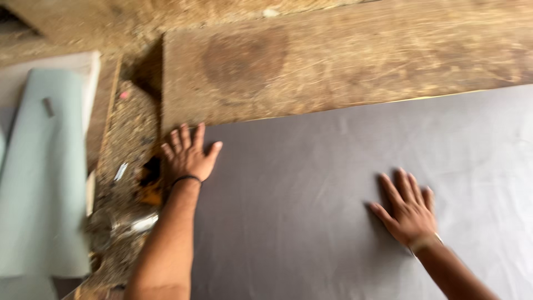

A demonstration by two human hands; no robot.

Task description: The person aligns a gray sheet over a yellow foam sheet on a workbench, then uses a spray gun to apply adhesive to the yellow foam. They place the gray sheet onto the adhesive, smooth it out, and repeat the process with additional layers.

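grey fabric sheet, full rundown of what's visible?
The grey fabric sheet is a plain, matte dark grey cloth spread flat over a worn wooden table, running off the right and bottom of the picture. Faint soft creases show; its top edge runs slightly slanted, and its top-left corner lies by the left hand. That hand presses flat at the corner, fingers spread, partly off the cloth. The right hand lies flat, palm down, further in on the fabric.

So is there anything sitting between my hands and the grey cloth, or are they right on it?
Nothing visible lies between. The left hand rests flat at the corner of the grey cloth, partly on the wooden surface. The right hand lies flat on the cloth.
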